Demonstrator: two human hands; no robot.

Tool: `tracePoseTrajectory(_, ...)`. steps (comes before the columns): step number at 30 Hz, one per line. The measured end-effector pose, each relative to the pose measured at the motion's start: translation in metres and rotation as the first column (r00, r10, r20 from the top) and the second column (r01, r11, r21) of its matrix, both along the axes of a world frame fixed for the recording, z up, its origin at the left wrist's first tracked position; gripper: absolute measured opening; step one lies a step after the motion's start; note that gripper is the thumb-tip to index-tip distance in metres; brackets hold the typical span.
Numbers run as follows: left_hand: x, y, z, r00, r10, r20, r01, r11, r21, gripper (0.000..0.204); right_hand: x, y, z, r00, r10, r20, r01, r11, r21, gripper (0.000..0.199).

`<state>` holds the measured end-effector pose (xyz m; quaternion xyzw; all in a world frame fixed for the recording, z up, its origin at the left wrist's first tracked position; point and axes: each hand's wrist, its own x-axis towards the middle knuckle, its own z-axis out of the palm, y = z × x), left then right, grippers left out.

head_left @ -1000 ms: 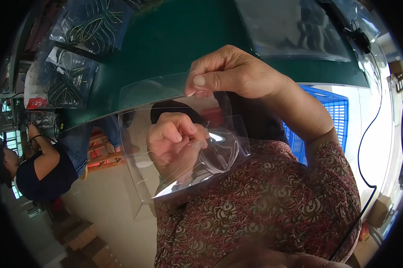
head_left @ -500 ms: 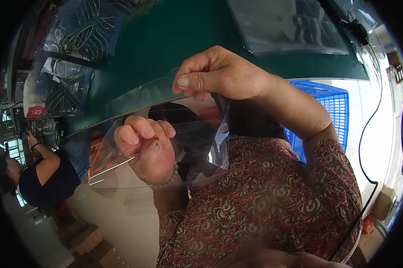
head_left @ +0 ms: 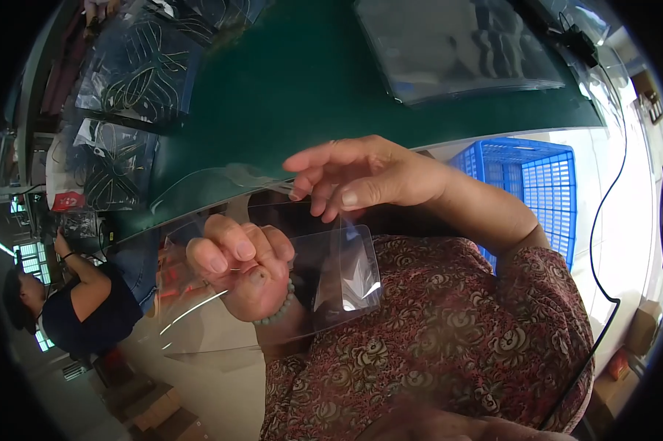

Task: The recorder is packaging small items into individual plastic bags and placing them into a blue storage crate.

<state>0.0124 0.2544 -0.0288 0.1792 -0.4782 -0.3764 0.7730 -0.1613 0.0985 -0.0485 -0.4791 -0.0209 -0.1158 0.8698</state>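
Note:
A clear plastic bag (head_left: 342,275) hangs in front of my chest, below the edge of the green table (head_left: 309,95). My left hand (head_left: 243,268) is curled into a fist on the bag's left part and grips the film; a pale bead bracelet sits on that wrist. My right hand (head_left: 368,176) hovers at the bag's top edge with its fingers spread and the thumb tip close to the plastic. Whether it touches the film I cannot tell. I cannot see anything inside the bag.
Bags of dark coiled cables (head_left: 126,81) lie at the table's left, and a stack of clear bags (head_left: 456,44) at its far right. A blue plastic crate (head_left: 537,184) stands on the floor to my right beside a black cord. Another person (head_left: 74,301) works at lower left.
My right hand has let go of the bag's top edge and spread its fingers. My left hand has closed into a fist on the bag and shifted slightly right.

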Motion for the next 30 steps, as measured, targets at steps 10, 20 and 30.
tracePoseTrajectory(10,-0.021,-0.005,0.013,0.982,-0.004,0.191,0.002,1.000,0.010,0.035,-0.003,-0.003,0.046,0.985,-0.135,-0.107,0.032,0.753,-0.657,0.064)
tracePoseTrajectory(20,-0.024,-0.004,0.018,0.899,-0.276,0.341,0.218,0.956,0.197,0.027,0.001,-0.011,0.049,0.998,-0.062,-0.008,0.044,0.790,-0.612,0.042)
tracePoseTrajectory(30,-0.014,0.000,0.015,0.822,-0.158,0.547,0.017,0.967,0.254,0.043,-0.001,-0.013,0.043,0.961,-0.239,0.136,0.252,0.565,-0.785,0.037)
